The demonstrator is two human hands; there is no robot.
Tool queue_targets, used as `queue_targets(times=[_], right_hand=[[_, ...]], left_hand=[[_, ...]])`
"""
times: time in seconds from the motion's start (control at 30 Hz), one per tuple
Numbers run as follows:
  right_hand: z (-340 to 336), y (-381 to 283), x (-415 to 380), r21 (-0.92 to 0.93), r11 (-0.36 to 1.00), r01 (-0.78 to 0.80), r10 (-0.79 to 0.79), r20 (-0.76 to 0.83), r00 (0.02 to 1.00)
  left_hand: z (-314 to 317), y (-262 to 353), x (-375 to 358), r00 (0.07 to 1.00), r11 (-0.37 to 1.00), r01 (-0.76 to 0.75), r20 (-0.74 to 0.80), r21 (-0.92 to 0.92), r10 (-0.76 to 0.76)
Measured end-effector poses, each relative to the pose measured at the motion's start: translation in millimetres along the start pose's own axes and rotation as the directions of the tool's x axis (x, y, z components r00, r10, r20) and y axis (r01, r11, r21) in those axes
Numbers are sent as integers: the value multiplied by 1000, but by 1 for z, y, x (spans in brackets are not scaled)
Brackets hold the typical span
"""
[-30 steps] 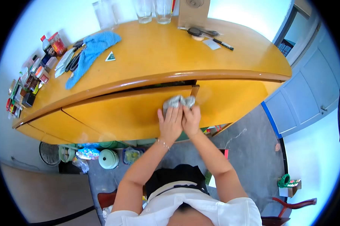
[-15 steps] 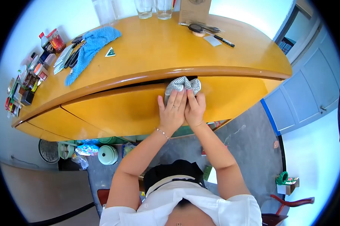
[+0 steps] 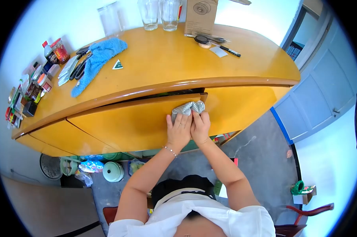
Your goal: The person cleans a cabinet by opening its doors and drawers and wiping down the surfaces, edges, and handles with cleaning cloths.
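A grey patterned cloth lies bunched against the upper right part of a yellow wooden drawer front. My left hand presses on it with the fingers together and the thumb out to the side. Right beside it, my right hand grips the cloth's right end with bent fingers. The drawer front stands slightly out from the cabinet, leaving a dark gap under the edge of the tabletop. What lies inside the gap is hard to make out.
On the tabletop are a blue cloth, scissors, glasses, a cardboard box, a black pen and several jars at the left. A pale green pot stands on the floor below.
Both hands and the cloth have shifted lower along the drawer front. Its upper right corner now shows above the cloth, and the gap looks wider. The view has tilted slightly upward.
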State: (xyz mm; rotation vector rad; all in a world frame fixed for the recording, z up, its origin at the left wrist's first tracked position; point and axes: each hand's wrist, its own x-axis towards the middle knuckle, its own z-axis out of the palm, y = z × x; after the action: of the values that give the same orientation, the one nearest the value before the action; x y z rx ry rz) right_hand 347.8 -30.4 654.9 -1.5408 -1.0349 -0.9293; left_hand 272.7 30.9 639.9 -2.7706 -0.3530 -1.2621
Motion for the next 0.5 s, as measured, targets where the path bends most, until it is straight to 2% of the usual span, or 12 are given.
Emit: queue_targets(times=[0.03,0.13,0.17,0.23,0.27,0.37,0.47,0.5], right_hand=[[3,0,-1,24,1000,-2,2,-13,1000],[2,-17,10,-71,994,-84,82,-32,996],[5,-23,16,-96,989,-114,110,-41,993],[16,-35,20,-127,992,2,-2,-4,1000],[25,-47,20,-112,993,47,-44,31,999],[59,-82,14,-25,992,121,-118,91,989],[79,-109,20,63,990,128,-137,173,975],[76,-105,23,40,988,147,-152,173,973]], left_hand=[[0,-2,3,1000,999,-25,-12,33,25],[-12,-10,14,996,988,-84,-23,126,88],[-15,-17,14,999,996,-48,18,79,47],[-22,-30,3,993,999,35,112,-12,-34],[-21,-45,-10,989,995,48,138,86,-60],[-34,-93,-33,993,980,111,-63,167,-101],[-53,-110,-37,970,962,228,-123,148,-210],[-51,-106,-34,971,966,227,-104,124,-215]])
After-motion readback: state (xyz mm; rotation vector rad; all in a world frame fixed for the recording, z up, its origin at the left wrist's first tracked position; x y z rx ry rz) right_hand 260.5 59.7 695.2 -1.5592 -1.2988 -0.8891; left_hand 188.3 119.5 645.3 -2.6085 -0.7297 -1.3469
